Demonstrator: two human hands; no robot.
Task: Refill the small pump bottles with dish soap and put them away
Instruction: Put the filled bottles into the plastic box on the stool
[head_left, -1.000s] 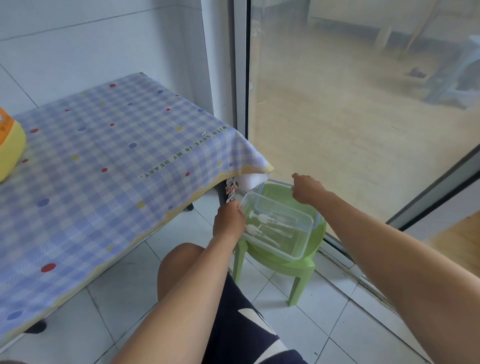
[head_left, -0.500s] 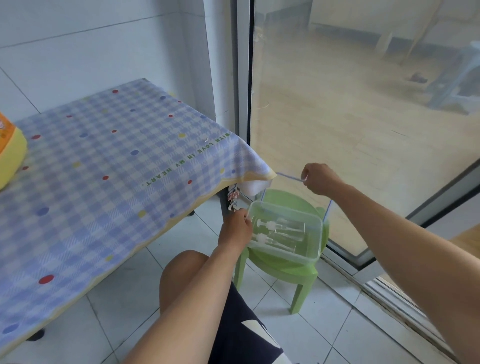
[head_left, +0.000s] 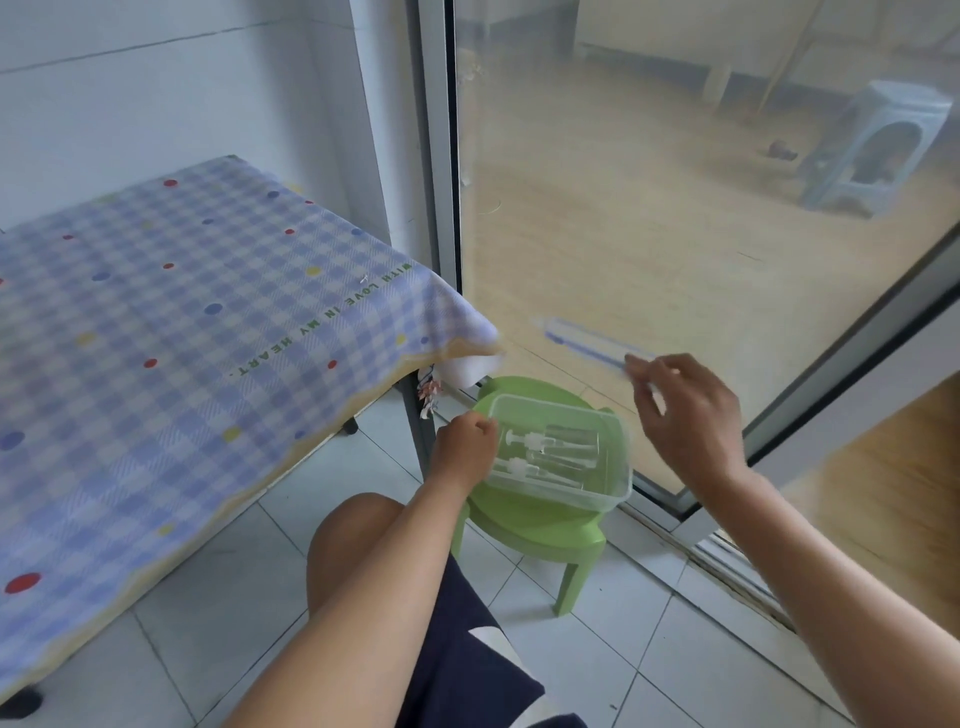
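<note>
Gripping the clear box on the stool, the left hand clamped its rim. The right hand pinched the lid

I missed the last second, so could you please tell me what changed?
The right hand has lifted the lid off the box and raised it clear. The left hand still grips the box rim; the box stays on the stool with the bottles lying inside.
</note>
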